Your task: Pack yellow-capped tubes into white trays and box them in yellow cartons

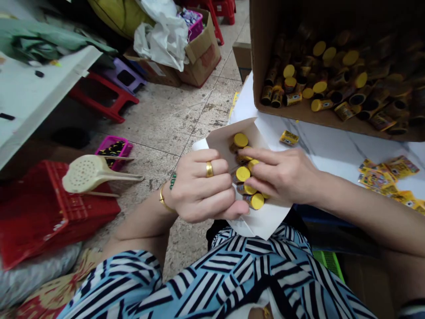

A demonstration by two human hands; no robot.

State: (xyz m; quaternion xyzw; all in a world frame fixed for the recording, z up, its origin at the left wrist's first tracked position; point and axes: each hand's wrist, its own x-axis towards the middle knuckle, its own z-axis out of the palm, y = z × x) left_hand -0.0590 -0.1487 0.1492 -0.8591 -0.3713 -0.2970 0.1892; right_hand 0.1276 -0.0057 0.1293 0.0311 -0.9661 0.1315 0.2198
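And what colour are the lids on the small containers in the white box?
Yellow lids, showing best in the head view, beside the right hand.

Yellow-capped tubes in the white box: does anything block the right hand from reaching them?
Nothing visible does. The right hand has its fingers among the yellow-capped tubes, over the open white box. The left hand curls at the box's left side, not between.

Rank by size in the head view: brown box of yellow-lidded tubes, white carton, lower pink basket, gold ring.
Brown box, cut off by frame
White carton, partly covered
Lower pink basket
Gold ring
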